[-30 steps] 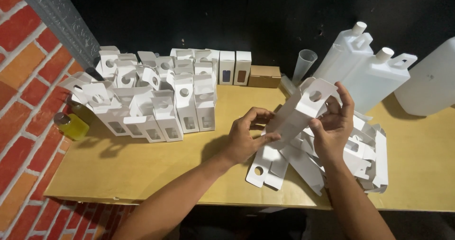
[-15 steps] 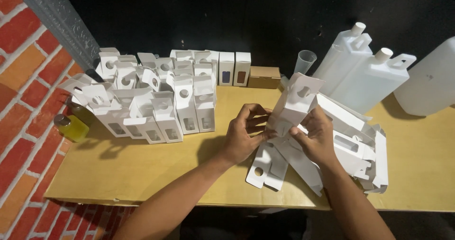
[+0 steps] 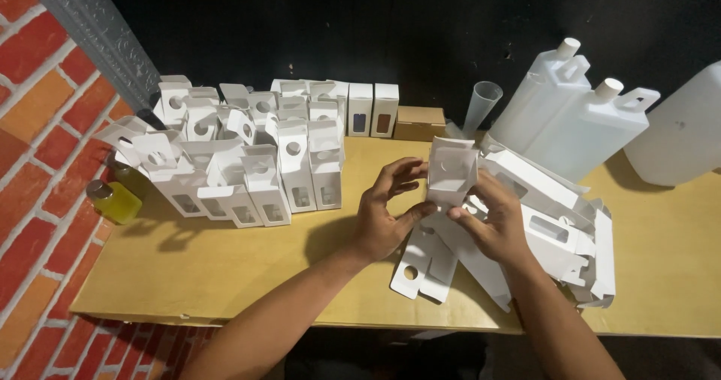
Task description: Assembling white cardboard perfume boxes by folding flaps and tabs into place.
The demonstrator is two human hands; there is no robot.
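**Hands fold a small white carton over a crowded yellow table**

A yellow wooden table [image 3: 225,275] stands against a black wall, with red brickwork running down the left side. Over the middle of the table, a little right of centre, the person holds a small white carton [image 3: 451,173] upright in the air, its top flap pierced by a round hanging hole. The left hand [image 3: 387,215] cups the carton's left side, thumb pressed against its lower edge and fingers spread and curled, not fully closed. The right hand [image 3: 492,226] grips the carton from below and from the right, fingers bent around its bottom corner.

Just beneath and to the right of the hands lies a loose pile of flat carton blanks [image 3: 556,230], some with window cut-outs. To the left, well apart from the hands, a crowd of assembled white cartons [image 3: 248,162] stands upright in rows. Near the left edge sit small bottles of yellow liquid [image 3: 113,200]. At the back right lean two large translucent jugs [image 3: 578,117], with a clear funnel [image 3: 481,106] and a brown cardboard box [image 3: 419,122] beside them.
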